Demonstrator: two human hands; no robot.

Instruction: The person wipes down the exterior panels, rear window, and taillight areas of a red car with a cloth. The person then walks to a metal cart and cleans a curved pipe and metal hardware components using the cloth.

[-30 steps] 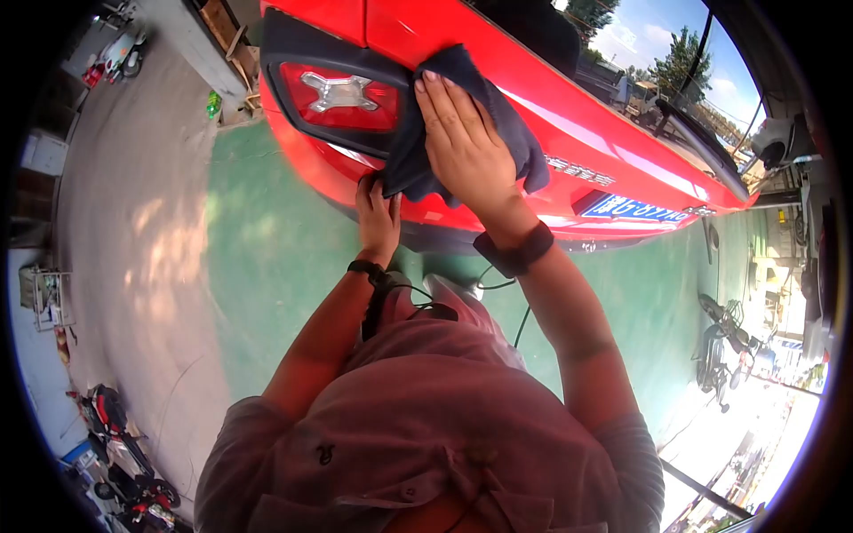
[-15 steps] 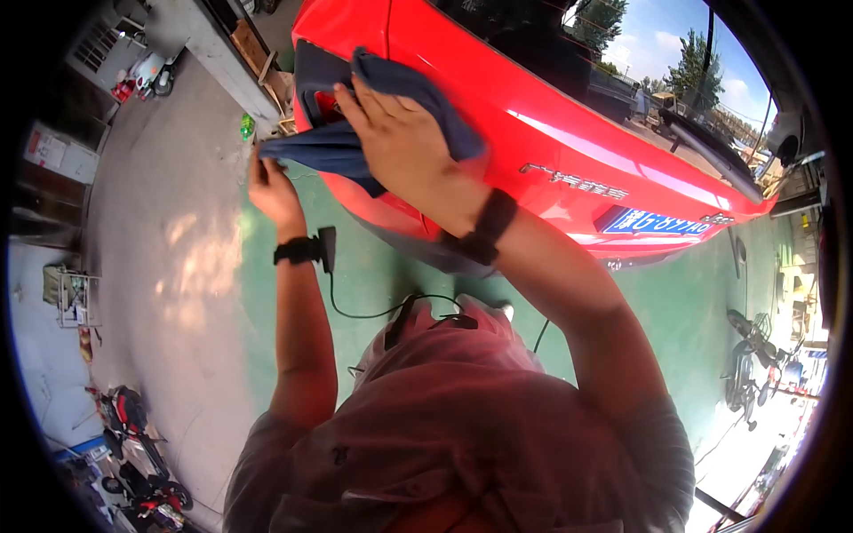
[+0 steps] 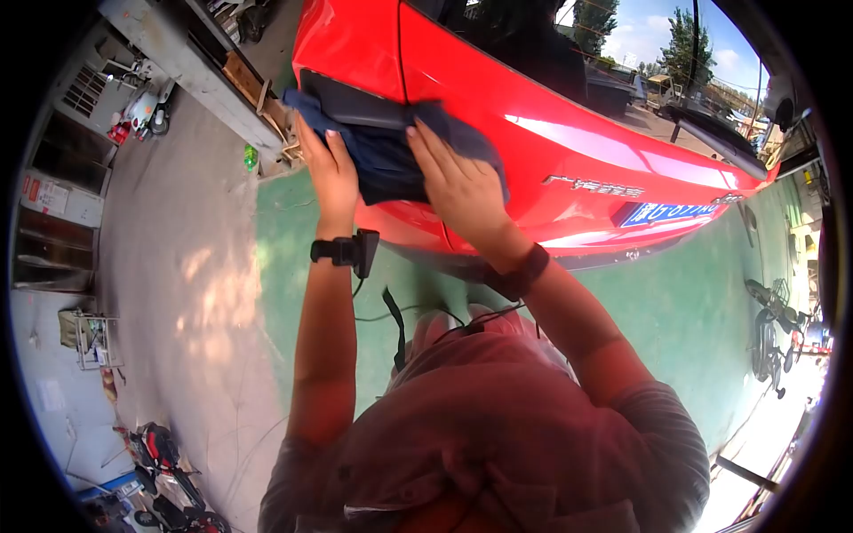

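Observation:
A dark blue cloth lies bunched against the rear corner of a red car, over the lower part of the dark tail light. My left hand rests along the cloth's left side, its fingers stretched upward and spread. On the right side of the cloth, my right hand lies flat with its fingers extended, pressing the fabric to the car. Both hands wear black wrist straps. The cloth hides the part of the car beneath it.
The car's blue licence plate and rear wiper are to the right. A concrete pillar stands at upper left, with a green bottle near its base. Motorcycles are at lower left. A cable hangs below my left wrist.
My left hand has moved up and right, from pinching a stretched cloth corner to lying spread on the cloth. The cloth is now bunched beneath both hands. My right hand has shifted right and down.

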